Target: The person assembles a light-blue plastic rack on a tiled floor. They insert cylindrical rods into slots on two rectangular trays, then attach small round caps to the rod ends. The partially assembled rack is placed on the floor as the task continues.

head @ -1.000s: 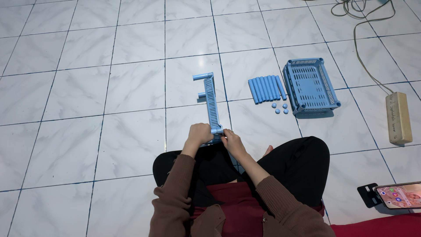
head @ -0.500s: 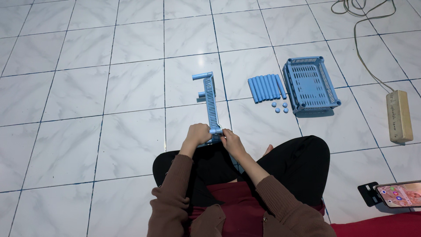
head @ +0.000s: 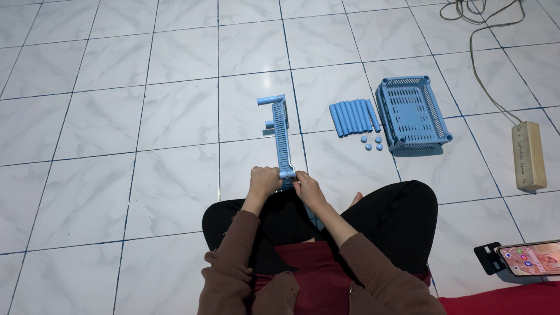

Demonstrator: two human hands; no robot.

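Head view, looking down at a person seated on a white tiled floor [head: 116, 116]. The lower edge of the frame cuts off the torso and both brown sleeves; the black-clad legs are folded, and one foot shows only as a sliver by the right knee.

A blue slotted tray [head: 282, 140] stands on edge in front of the knees, seen nearly edge-on, so its slotted face is hard to make out. Its near end is hidden behind the hands. Two short tubes project to the left from its far end.

The left hand [head: 264, 181] is closed around the near left corner of the tray. The right hand [head: 306, 188] is closed on the near right corner, touching the left hand's fingers; what lies under the fingers cannot be told.

A second tray [head: 413, 114] lies flat on the floor to the right, open side up, holding nothing visible. Just beside its left wall lies a row of blue tubes [head: 352, 118], side by side and touching. Four small blue caps [head: 372, 143] sit near the tubes' near ends.

A power strip [head: 528, 155] lies at the right edge; its cable [head: 478, 52] runs out of the top of the frame. A phone [head: 529, 258] on a black stand is cut off by the right edge.
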